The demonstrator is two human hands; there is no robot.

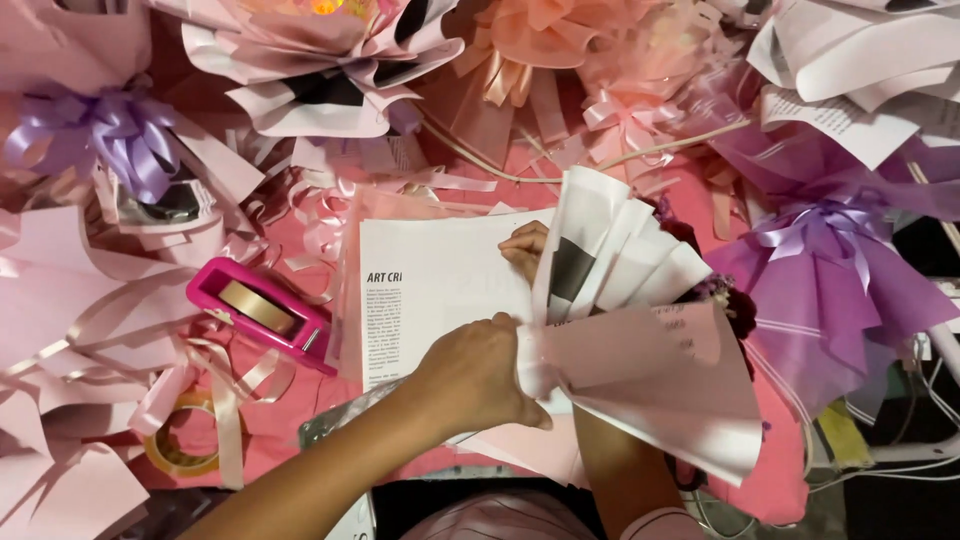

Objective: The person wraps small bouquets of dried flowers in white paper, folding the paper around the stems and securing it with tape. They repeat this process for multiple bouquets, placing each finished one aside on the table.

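— Two hands are busy. What do mine hold?

— My left hand squeezes tight around the neck of a bouquet in pink and white paper, right of the middle. My right hand sits behind it, fingers curled on the paper.

— What's nearby?

— A printed sheet lies under my hands. A pink tape holder sits at the left, and a purple bouquet at the right.

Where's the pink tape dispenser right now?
In the head view the tape dispenser lies left of centre on the pink table, just left of the printed sheet and up-left of the left hand gripping the bouquet.
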